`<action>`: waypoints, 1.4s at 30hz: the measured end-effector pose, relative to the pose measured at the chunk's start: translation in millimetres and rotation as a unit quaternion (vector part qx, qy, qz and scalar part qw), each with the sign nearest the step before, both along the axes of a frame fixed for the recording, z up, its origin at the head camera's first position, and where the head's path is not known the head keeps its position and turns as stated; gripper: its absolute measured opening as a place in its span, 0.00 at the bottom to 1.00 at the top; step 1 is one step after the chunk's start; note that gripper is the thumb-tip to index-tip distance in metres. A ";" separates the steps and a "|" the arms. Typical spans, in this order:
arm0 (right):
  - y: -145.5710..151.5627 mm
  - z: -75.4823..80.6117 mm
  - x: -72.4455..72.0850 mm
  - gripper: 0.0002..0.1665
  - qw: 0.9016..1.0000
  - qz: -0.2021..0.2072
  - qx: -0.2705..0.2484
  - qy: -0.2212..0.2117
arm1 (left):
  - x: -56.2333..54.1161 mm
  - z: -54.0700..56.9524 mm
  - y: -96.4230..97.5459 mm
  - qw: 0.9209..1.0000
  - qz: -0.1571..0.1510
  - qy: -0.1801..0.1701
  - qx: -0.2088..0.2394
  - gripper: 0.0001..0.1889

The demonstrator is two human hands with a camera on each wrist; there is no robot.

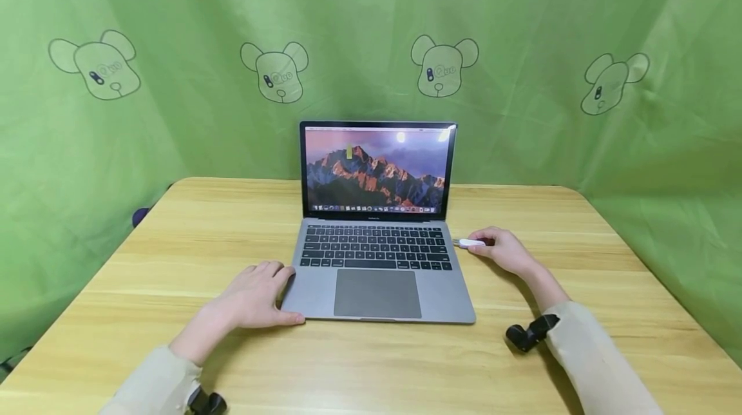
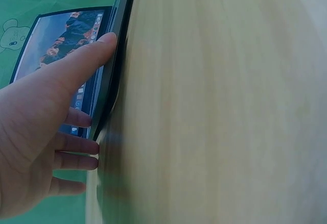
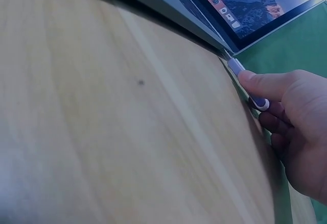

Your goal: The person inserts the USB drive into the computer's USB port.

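Observation:
An open laptop (image 1: 378, 294) lies on the wooden table, its screen lit with a mountain picture. My left hand (image 1: 259, 294) spans its front left corner, the thumb along the front edge and the fingers at the left side; in the left wrist view the thumb (image 2: 76, 68) and fingers look fairly straight. On the other side, my right hand (image 1: 505, 249) pinches a white and purple USB stick (image 1: 471, 243) between thumb and fingers. The stick's metal plug (image 3: 227, 54) points at the laptop's right side edge, close to the hinge end, with some metal showing.
The wooden table (image 1: 371, 370) extends around the laptop on all sides. Behind it hangs a green curtain (image 1: 371, 9) printed with bear faces. Each sleeve carries a black wrist camera, the right one (image 1: 530, 332) sticking out over the table.

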State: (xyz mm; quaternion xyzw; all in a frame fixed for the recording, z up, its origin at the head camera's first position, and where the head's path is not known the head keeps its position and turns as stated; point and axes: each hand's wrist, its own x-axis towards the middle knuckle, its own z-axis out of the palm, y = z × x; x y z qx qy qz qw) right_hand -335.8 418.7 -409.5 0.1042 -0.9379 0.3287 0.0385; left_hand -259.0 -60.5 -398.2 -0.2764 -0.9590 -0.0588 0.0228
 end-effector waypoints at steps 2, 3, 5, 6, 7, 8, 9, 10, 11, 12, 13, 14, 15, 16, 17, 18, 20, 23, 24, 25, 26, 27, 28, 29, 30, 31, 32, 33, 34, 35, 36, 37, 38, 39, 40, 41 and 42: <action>-0.3 0.0 -0.6 0.18 1.000 0.001 0.001 0.003 | -0.2 -0.2 0.1 1.000 0.000 0.000 -0.001 0.51; 0.1 -0.2 -1.1 0.18 1.000 0.003 0.002 0.005 | -0.5 -0.4 0.0 1.000 0.000 0.000 -0.002 0.51; 0.7 -0.8 -1.8 0.17 1.000 0.004 0.001 0.005 | -0.7 -0.6 -0.1 1.000 -0.001 0.001 -0.002 0.51; 0.9 -1.0 -2.0 0.17 1.000 0.005 0.001 0.006 | -0.8 -0.7 -0.2 1.000 -0.001 0.002 -0.003 0.51; 1.2 -1.1 -2.0 0.17 1.000 0.007 0.000 0.005 | -0.9 -0.7 -0.2 1.000 -0.001 0.002 -0.003 0.51; 1.5 -1.1 -1.9 0.17 1.000 0.009 -0.002 0.004 | -1.1 -0.6 -0.3 1.000 -0.001 0.003 -0.003 0.51; 2.1 -1.3 -1.8 0.17 1.000 0.012 -0.005 0.002 | -1.3 -0.8 -0.5 1.000 -0.001 0.002 -0.002 0.51; 2.3 -1.2 -1.3 0.16 1.000 0.015 -0.007 0.000 | -1.5 -0.9 -0.6 1.000 -0.001 0.002 -0.002 0.51; 2.6 -1.2 -0.8 0.16 1.000 0.018 -0.008 -0.001 | -1.6 -1.0 -0.6 1.000 -0.001 0.002 -0.002 0.51; 3.1 -1.3 -0.4 0.16 1.000 0.019 -0.010 -0.002 | -1.5 -0.8 -0.5 1.000 -0.001 0.002 -0.002 0.51; 3.3 -1.1 0.3 0.16 1.000 0.022 -0.011 -0.003 | -1.5 -0.8 -0.6 1.000 -0.001 0.002 -0.002 0.51; 3.7 -1.2 0.7 0.16 1.000 0.024 -0.011 -0.003 | -1.6 -0.8 -0.6 1.000 -0.002 0.002 -0.002 0.51; 4.2 -1.5 1.0 0.16 1.000 0.025 -0.010 -0.003 | -1.5 -0.9 -0.6 1.000 -0.002 0.001 -0.002 0.51; 4.3 -1.5 1.6 0.16 1.000 0.026 -0.008 -0.003 | -1.2 -0.8 -0.5 1.000 -0.002 0.001 -0.001 0.51; 4.6 -1.7 1.9 0.16 1.000 0.025 -0.007 -0.003 | -1.1 -0.8 -0.6 1.000 -0.002 0.000 -0.001 0.51; 4.8 -1.8 2.3 0.17 1.000 0.024 -0.007 -0.004 | -0.9 -0.8 -0.5 1.000 -0.001 0.000 -0.001 0.51; 5.7 -2.5 2.9 0.17 1.000 0.021 -0.004 -0.008 | -0.8 -1.2 -0.6 1.000 0.001 -0.001 0.000 0.51; 6.1 -2.5 4.5 0.18 1.000 0.018 -0.004 -0.011 | -0.6 -0.5 -0.3 1.000 0.001 -0.004 0.002 0.51; 6.1 -2.5 5.0 0.18 1.000 0.017 -0.005 -0.012 | -0.4 -0.1 -0.2 1.000 0.001 -0.004 0.002 0.50; 6.1 -2.5 5.3 0.18 1.000 0.016 -0.003 -0.011 | -0.3 0.1 -0.1 1.000 0.000 -0.005 0.003 0.50; 5.8 -2.4 5.6 0.18 1.000 0.016 -0.004 -0.010 | -0.2 0.7 0.1 1.000 0.000 -0.006 0.004 0.50; 5.5 -2.4 5.7 0.18 1.000 0.017 -0.005 -0.007 | -0.1 1.0 0.2 1.000 -0.001 -0.007 0.004 0.50; 5.2 -2.6 5.5 0.18 1.000 0.017 -0.005 -0.004 | 0.1 1.2 0.3 1.000 0.000 -0.007 0.005 0.50; 4.9 -2.9 5.0 0.17 1.000 0.017 -0.006 0.000 | 0.1 1.1 0.2 1.000 0.000 -0.008 0.006 0.50; 4.5 -3.2 4.5 0.17 1.000 0.018 -0.006 0.005 | 0.1 1.1 0.3 1.000 0.000 -0.008 0.006 0.50; 4.2 -3.6 3.8 0.17 1.000 0.019 -0.007 0.010 | 0.0 0.9 0.2 1.000 0.001 -0.008 0.007 0.50; 3.7 -3.9 3.2 0.16 1.000 0.019 -0.009 0.013 | 0.0 0.8 0.1 1.000 0.002 -0.008 0.008 0.51; 3.2 -4.3 2.6 0.16 1.000 0.021 -0.008 0.019 | 0.2 0.4 0.0 1.000 0.002 -0.009 0.009 0.51; 2.7 -4.6 1.8 0.16 0.999 0.021 -0.008 0.024 | 0.6 0.3 0.0 1.000 0.003 -0.009 0.011 0.51; 2.1 -5.0 1.2 0.16 0.999 0.022 -0.006 0.028 | 0.8 0.2 -0.1 1.000 0.004 -0.010 0.011 0.51; 1.5 -5.4 0.6 0.15 0.999 0.021 -0.007 0.031 | 1.0 0.0 -0.2 1.000 0.004 -0.010 0.011 0.51; 1.1 -5.6 0.0 0.15 0.999 0.023 -0.006 0.034 | 1.2 -0.2 -0.3 1.000 0.005 -0.011 0.012 0.51; 0.5 -6.0 -0.6 0.15 0.999 0.021 -0.007 0.036 | 1.4 -0.1 -0.3 1.000 0.005 -0.011 0.012 0.51; 0.3 -6.4 -1.3 0.15 0.999 0.019 -0.005 0.036 | 1.5 -0.2 -0.3 1.000 0.005 -0.010 0.013 0.51; 0.0 -6.8 -2.1 0.14 0.999 0.016 -0.006 0.036 | 1.5 0.0 -0.3 1.000 0.005 -0.011 0.013 0.51; -0.1 -6.7 -2.5 0.14 0.999 0.017 -0.004 0.036 | 1.4 0.1 -0.3 1.000 0.006 -0.011 0.013 0.51; -0.3 -6.9 -3.0 0.14 0.999 0.012 -0.003 0.035 | 1.4 0.3 -0.2 1.000 0.005 -0.011 0.014 0.51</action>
